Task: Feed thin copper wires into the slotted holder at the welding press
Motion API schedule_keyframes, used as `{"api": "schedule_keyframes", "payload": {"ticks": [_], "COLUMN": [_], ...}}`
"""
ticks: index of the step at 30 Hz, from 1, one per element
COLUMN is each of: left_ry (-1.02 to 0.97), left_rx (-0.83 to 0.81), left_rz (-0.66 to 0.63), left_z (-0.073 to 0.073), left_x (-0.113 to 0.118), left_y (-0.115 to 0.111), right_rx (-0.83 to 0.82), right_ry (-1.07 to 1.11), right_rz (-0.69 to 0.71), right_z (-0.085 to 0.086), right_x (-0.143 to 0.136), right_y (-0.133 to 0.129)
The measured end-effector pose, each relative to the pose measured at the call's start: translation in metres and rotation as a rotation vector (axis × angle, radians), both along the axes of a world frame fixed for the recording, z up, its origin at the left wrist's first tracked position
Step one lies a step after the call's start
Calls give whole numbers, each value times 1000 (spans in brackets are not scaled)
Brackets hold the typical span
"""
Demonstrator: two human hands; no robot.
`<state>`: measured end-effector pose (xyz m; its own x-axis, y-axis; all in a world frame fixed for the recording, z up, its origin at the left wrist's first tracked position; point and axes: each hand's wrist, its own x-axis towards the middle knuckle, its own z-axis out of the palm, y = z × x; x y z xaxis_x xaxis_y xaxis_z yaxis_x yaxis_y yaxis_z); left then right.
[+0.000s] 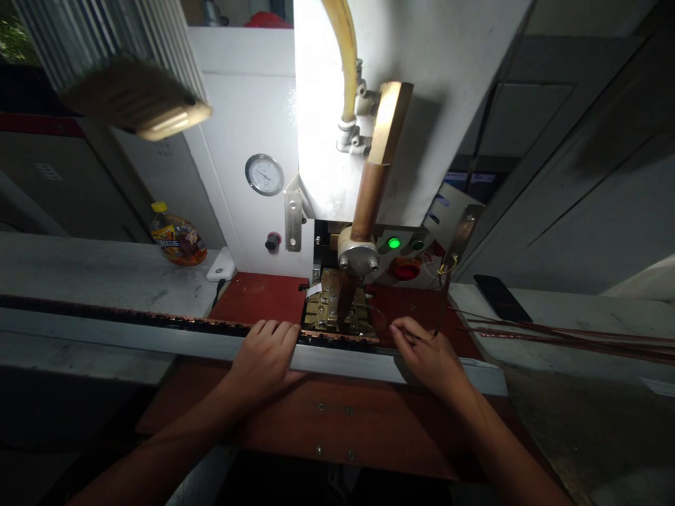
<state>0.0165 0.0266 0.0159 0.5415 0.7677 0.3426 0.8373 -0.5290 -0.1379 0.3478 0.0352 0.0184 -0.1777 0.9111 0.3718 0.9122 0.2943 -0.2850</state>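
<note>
My left hand is closed over a long grey metal rail with a dark, copper-edged strip along its back edge. To the right, my right hand pinches a thin wire-like piece, mostly hidden by the fingers. Between my hands, a copper electrode rod of a press-like machine slants down to a brass fixture block. The rod's lower tip stands at the block beside the rail; whether it touches the strip I cannot tell.
Long thin copper strips lie at right near a black phone. At left stand a yellow-capped bottle and a small white box. A lamp hangs upper left. The machine panel carries a gauge and a lit green button.
</note>
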Motion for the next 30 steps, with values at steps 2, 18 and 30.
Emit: {"api": "schedule_keyframes", "payload": {"ticks": [2,18,30], "left_ry": [4,-48,-64], "left_rx": [4,3,-13], "left_rz": [-3,-24,-18], "left_z": [0,-1,-2], "left_x": [0,2,2], "left_y": [0,0,0], "right_rx": [5,21,41], "right_ry": [-4,-15,-24], "right_rz": [3,15,-8], "right_z": [-1,-7,-6], "right_x": [1,5,5], "right_y": [1,2,1]}}
